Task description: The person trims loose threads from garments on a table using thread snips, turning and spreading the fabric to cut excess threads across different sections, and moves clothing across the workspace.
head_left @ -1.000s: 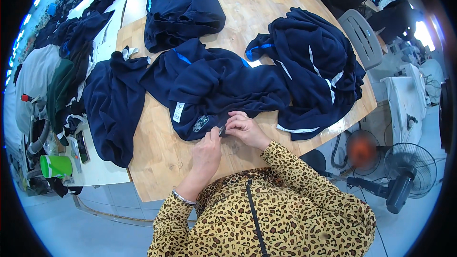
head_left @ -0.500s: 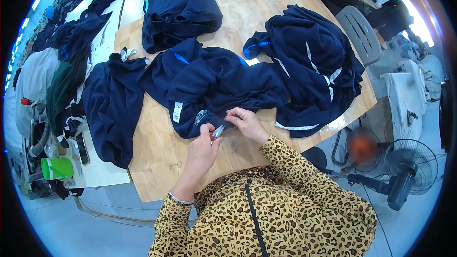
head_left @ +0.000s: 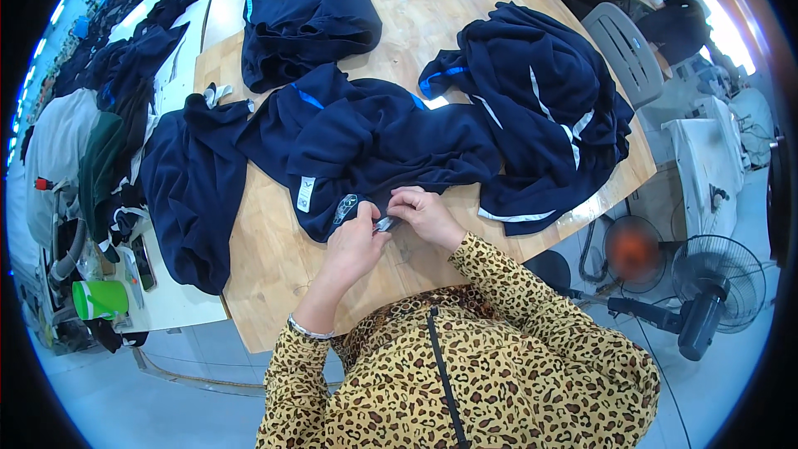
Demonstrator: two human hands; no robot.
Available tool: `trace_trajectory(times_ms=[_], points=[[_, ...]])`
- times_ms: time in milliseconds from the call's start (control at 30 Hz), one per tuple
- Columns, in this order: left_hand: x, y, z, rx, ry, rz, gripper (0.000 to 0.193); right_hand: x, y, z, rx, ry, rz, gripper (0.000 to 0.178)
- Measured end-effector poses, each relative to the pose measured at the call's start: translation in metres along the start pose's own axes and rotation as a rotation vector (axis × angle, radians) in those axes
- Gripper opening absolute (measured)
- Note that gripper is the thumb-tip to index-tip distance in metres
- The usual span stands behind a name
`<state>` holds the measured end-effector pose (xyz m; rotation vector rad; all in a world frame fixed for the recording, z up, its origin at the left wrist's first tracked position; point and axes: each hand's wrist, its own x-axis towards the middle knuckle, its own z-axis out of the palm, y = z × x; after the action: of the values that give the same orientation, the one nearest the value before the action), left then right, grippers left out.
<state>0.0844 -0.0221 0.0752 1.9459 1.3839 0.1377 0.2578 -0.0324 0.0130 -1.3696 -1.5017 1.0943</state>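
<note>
A navy garment [head_left: 366, 133] with bright blue stripes lies spread across the wooden table in front of me. Near its closest edge are a white label [head_left: 306, 194] and an embroidered patch [head_left: 345, 209]. My left hand [head_left: 356, 243] is closed around small thread snips [head_left: 384, 224], whose blades are against the garment's edge and partly hidden by fingers. My right hand [head_left: 422, 214] pinches the same edge just to the right of the blades. The fingertips of both hands almost meet there.
Other navy garments lie left [head_left: 195, 191], far left [head_left: 312, 25] and right [head_left: 540, 108] on the wooden tabletop [head_left: 274, 283]. A green container [head_left: 100, 298] stands on the white side table. To the right are a grey chair [head_left: 625, 54] and a black fan [head_left: 715, 291].
The snips have moved in toward the fabric edge, and their blades, plainly visible before, are now partly covered. My left hand has come closer to my right, which keeps its pinch.
</note>
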Motion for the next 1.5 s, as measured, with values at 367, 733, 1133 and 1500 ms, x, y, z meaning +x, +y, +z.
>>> trace_trajectory(times_ms=[367,733,1133,1500], points=[[-0.011,-0.016,-0.022,-0.429,-0.091,-0.036,0.032,0.006,0.008,-0.009,0.488,-0.106,0.148,0.011],[-0.021,-0.044,-0.006,-0.578,0.39,-0.018,0.016,-0.065,-0.022,-0.086,0.116,-0.794,0.188,0.017],[0.018,-0.03,0.028,-0.046,0.305,0.067,0.027,-0.061,-0.026,-0.011,-1.036,0.098,-0.515,0.027],[0.013,-0.063,-0.042,-0.393,0.484,0.292,0.015,-0.096,-0.027,-0.055,0.132,-0.296,0.196,0.025]])
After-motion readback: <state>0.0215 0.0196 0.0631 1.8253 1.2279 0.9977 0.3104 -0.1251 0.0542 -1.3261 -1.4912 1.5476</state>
